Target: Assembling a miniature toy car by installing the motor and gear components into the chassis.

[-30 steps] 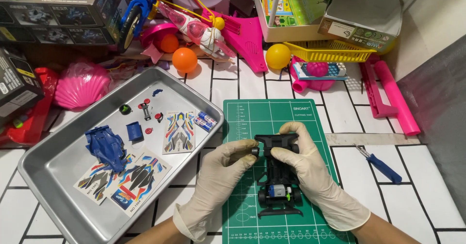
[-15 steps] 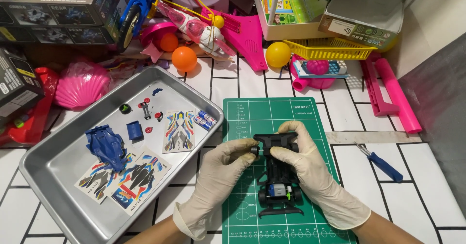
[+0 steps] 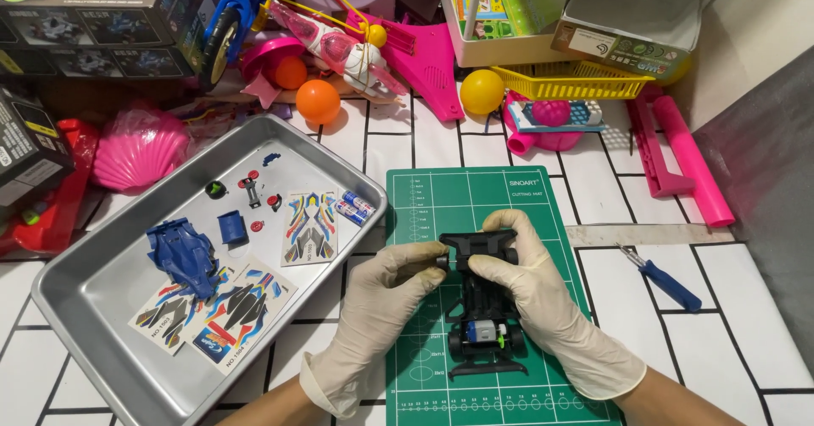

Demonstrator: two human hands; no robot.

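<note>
Both of my hands wear cream latex gloves and hold a black toy car chassis point(image 3: 484, 324) over a green cutting mat point(image 3: 432, 206). My left hand point(image 3: 386, 303) pinches the chassis's front left corner by a small roller. My right hand point(image 3: 538, 295) wraps the front and right side. The chassis's rear, with a silver motor and green parts, shows between my wrists. To the left a metal tray point(image 3: 93, 295) holds a blue car body point(image 3: 182, 256), sticker sheets point(image 3: 309, 214), two small batteries point(image 3: 352, 207), a blue cylinder point(image 3: 231, 227) and several tiny parts.
A blue-handled screwdriver point(image 3: 666, 282) lies right of the mat beside a metal ruler point(image 3: 627, 233). Along the back are orange balls point(image 3: 318, 101), a yellow ball point(image 3: 482, 91), a pink shell point(image 3: 140, 148), pink plastic toys, a yellow basket point(image 3: 572, 83) and cardboard boxes.
Both hands stay on the chassis's front; only small finger shifts show. Nothing else has moved.
</note>
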